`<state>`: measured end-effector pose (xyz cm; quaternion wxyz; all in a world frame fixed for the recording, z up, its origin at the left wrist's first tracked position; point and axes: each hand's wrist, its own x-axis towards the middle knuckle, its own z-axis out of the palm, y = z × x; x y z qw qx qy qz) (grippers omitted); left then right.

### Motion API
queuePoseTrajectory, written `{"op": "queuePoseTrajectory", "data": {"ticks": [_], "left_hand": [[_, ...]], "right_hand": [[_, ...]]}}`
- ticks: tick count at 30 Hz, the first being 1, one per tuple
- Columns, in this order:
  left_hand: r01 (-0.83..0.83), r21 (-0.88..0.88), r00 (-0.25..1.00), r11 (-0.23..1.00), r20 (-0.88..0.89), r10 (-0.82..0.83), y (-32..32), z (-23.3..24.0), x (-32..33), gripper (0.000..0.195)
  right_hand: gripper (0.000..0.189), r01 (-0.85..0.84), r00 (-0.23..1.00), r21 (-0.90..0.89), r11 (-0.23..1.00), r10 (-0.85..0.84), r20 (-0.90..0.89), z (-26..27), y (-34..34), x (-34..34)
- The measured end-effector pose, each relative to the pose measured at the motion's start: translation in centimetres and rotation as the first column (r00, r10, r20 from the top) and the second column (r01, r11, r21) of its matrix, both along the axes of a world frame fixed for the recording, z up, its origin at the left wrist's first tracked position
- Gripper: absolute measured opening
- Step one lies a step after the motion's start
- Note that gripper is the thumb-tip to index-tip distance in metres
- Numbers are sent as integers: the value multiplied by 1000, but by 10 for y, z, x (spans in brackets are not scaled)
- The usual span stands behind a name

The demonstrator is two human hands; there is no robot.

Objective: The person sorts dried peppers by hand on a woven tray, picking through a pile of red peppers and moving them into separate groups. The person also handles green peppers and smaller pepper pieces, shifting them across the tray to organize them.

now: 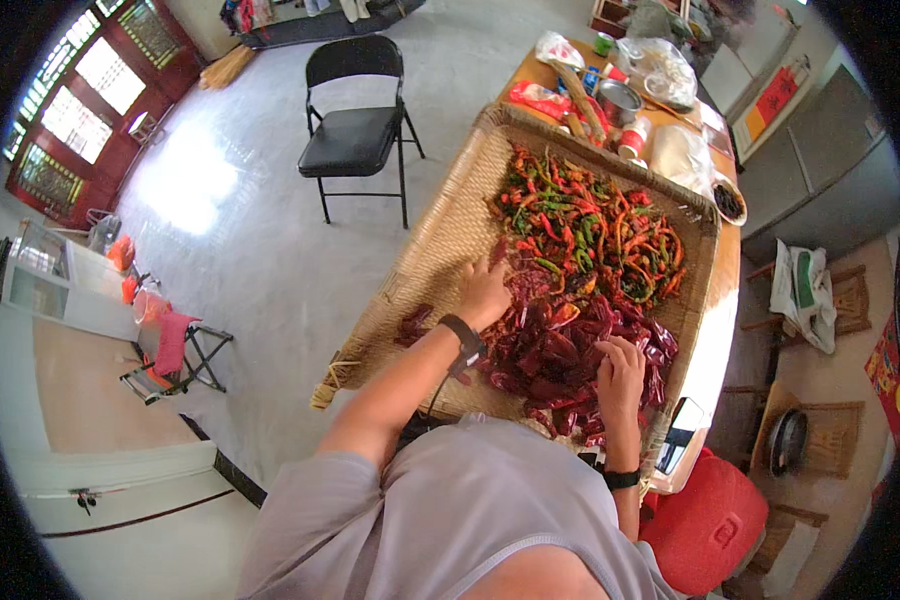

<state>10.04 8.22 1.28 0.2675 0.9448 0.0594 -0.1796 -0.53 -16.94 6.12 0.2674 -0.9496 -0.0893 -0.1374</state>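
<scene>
A large woven bamboo tray [420,255] lies before me on a wooden table. Dark red dried chili peppers [547,352] are heaped in its near half. Thinner red, orange and green chilies [585,217] form a second pile in the far half. My left hand [486,291] reaches palm down to the left side of the dark heap, its fingertips among the peppers. A dark dried chili lies right at those fingertips; whether it is gripped is unclear. Over the heap's right side is my right hand [621,366], fingers bent, with their undersides hidden.
Beyond the tray, the table [726,259] carries plastic bags [682,157], a metal pot [619,103] and a bowl of dark pieces [729,199]. A phone [680,435] lies right of the tray. A red chair [709,525] stands close right, a black folding chair [356,127] farther left.
</scene>
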Motion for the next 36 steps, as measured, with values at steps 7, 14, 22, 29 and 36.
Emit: {"op": "queuePoseTrajectory", "data": {"ticks": [7, 14, 22, 29, 36], "left_hand": [[1, 166, 998, 986, 54, -10, 2, -52, 12, 57], [200, -258, 890, 945, 451, -65, -1, -18, -35, 46], [288, 8, 849, 958, 460, -259, 33, 22, -88, 50], [195, 373, 903, 907, 294, -315, 102, -9, -124, 56], [143, 323, 907, 936, 336, -255, 101, -16, -123, 23]], "right_hand": [[19, 20, 1000, -19, 1000, -20, -15, 3, -7, -16], [19, 41, 999, 42, 998, -42, 15, 2, -2, -16], [20, -43, 998, 15, 999, 42, 37, 10, 11, -12], [19, -87, 995, 75, 993, 90, -39, 7, 10, -22], [18, -102, 986, 140, 985, 119, -118, 20, 9, -34]]}}
